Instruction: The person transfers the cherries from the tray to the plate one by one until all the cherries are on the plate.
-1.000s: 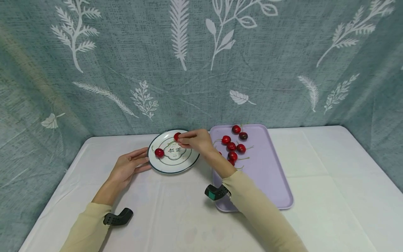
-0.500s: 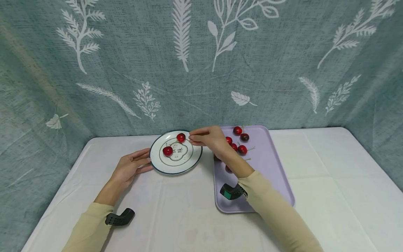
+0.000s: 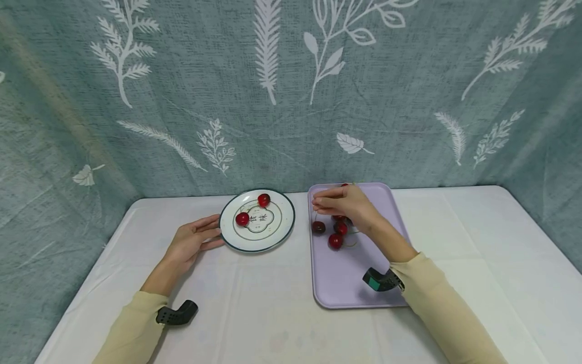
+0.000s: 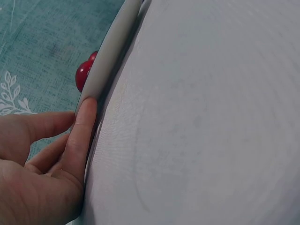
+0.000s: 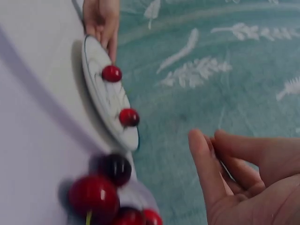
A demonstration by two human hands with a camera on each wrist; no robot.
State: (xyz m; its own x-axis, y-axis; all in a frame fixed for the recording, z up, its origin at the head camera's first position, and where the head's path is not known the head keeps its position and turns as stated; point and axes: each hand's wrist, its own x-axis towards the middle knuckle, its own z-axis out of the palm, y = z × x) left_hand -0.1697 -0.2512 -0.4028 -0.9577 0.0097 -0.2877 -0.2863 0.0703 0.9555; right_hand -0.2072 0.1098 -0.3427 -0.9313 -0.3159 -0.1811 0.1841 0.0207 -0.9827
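Change over the last second: the right hand [image 3: 347, 206] has left the white dark-rimmed plate [image 3: 283, 222] and is now above the lilac tray [image 3: 345, 285]; the rear cherry [image 3: 263, 200], pinched at the start, lies released on the plate. The front cherry [image 3: 242, 219] now sits closer to the plate's middle than a second ago. Reading: one placement looks finished, so the work seems partway, two cherries on the plate, the rest on the tray. Among the latter, the dark cherry [image 3: 318, 227] is by the tray's left edge and the bright red cherry [image 3: 335, 241] is nearest the front; others are partly hidden. Left hand [image 3: 188, 245] unchanged in place: digits extended, touching the plate's rim, not wrapped round it. Views compared: head view leaves the right hand's height unclear and covers part of the cluster; right wrist view shows the fingertips [image 5: 198, 143] near together, nothing visible between them, apart from the cherries below. Whether the tips actually touch, cannot tell. Left wrist view alone shows a digit against the plate's outer wall, though the plate's centre is out of sight there.
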